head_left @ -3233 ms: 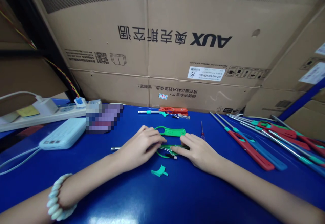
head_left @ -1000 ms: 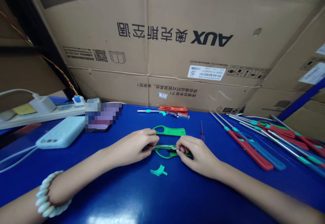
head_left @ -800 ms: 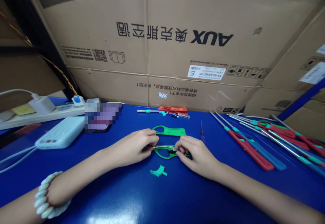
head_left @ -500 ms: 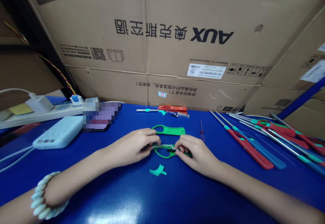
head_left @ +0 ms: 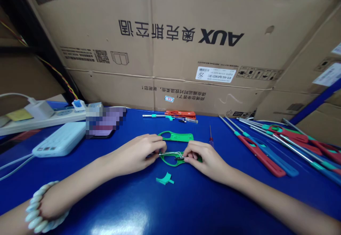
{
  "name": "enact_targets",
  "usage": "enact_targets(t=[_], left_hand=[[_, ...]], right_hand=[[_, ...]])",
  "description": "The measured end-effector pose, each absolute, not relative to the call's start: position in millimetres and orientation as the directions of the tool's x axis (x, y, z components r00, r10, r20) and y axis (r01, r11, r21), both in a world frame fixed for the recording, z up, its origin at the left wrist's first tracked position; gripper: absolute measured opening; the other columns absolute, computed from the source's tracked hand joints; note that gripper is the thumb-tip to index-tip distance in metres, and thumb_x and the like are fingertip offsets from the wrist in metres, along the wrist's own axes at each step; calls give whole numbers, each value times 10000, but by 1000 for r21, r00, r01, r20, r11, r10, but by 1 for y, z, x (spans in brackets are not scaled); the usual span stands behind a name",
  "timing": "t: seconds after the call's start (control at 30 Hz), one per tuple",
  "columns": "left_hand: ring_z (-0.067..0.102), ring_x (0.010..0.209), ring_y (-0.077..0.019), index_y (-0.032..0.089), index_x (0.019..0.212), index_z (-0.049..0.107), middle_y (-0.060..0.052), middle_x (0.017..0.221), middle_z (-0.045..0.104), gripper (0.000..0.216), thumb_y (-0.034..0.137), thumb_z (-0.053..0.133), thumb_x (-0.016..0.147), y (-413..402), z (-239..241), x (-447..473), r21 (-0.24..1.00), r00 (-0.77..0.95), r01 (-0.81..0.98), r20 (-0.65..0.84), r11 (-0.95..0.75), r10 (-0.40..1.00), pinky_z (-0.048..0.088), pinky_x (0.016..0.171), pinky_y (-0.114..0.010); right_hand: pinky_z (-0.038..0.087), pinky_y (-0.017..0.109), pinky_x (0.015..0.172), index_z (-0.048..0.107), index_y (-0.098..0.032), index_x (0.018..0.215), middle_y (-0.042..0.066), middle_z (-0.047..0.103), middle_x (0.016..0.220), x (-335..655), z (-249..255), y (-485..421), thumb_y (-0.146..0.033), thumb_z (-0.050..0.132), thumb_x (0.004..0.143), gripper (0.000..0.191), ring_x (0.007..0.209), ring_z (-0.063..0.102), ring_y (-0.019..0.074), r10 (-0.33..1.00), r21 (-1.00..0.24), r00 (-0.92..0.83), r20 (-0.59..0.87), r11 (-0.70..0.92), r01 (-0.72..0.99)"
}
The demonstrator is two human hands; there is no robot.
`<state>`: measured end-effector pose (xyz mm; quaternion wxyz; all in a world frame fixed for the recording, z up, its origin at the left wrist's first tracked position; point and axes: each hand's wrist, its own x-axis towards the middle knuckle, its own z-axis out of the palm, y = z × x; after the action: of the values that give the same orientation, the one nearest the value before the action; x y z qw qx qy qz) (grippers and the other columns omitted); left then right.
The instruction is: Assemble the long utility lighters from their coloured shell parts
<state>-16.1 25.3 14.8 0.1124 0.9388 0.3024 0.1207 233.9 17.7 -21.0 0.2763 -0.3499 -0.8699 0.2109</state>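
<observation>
A green lighter handle half [head_left: 167, 163], with a ring-shaped opening, lies between my two hands. White wires [head_left: 170, 153] run across it, and a small black igniter part [head_left: 180, 158] sits over it by my right fingertips. My right hand [head_left: 204, 155] is closed, thumb and forefinger pinching that igniter part; its far end is hidden. My left hand [head_left: 149, 149] is closed around the thin metal tube at the handle's left end, mostly covered by the fingers. Behind lies the other green handle half [head_left: 181, 137]. In front rests a teal trigger [head_left: 165, 179].
At the back lies an opened orange lighter [head_left: 181, 114] with its parts. A screwdriver [head_left: 211, 140] is right of it. Several assembled red and blue lighters [head_left: 262, 156] lie at right. A power bank [head_left: 60, 139], phone [head_left: 112, 121] and power strip [head_left: 66, 116] are at left.
The black igniter part has tilted and shifted slightly at my right fingertips. Both hands stay in nearly the same place; the view has drifted a little.
</observation>
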Motion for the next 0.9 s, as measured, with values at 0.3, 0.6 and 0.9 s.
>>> enact_targets(t=[0.3,0.6,0.9], left_hand=[[538,887,-187,263,1052,641,6,935,629,294,363,723,789,9,27,-9,418,887,419,-2,-806,461,369,842,-312],[529,809,-162,225,933,658,24,794,626,144,183,708,805,10,27,-6,413,894,419,-31,-809,447,366,786,-280],[552,829,-148,198,1034,604,-18,914,613,133,193,505,946,13,24,-8,622,813,368,144,-691,564,400,756,-255]], right_hand=[[387,220,569,601,-174,776,-20,529,698,233,-22,18,-140,591,849,81,608,486,105,755,-609,-570,324,628,485],[382,227,569,614,-168,763,-17,531,700,232,-23,19,-141,602,842,84,613,487,109,762,-632,-560,327,616,469],[370,226,576,623,-171,779,-22,525,698,231,-22,19,-114,603,827,77,620,477,108,774,-642,-554,307,598,479]])
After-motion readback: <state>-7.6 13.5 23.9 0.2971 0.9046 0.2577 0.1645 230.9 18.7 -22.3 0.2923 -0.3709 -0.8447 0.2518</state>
